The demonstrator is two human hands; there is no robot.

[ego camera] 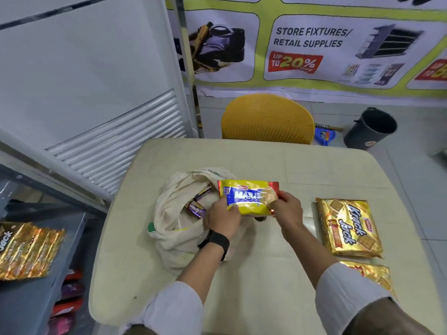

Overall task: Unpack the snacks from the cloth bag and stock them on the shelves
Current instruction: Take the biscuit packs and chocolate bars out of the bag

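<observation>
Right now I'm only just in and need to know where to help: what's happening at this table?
A person is unpacking snacks from a cloth bag on the table. Both hands hold a yellow Marie pack just above the open bag: the left hand grips its near-left edge and the right hand pinches its right end. Small purple packs are still inside the bag. Two gold Krack Jack packs lie on the table to the right, and another gold pack already sits on the shelf to the left.

Yellow chair [267, 118] behind beige table [314, 165]
</observation>
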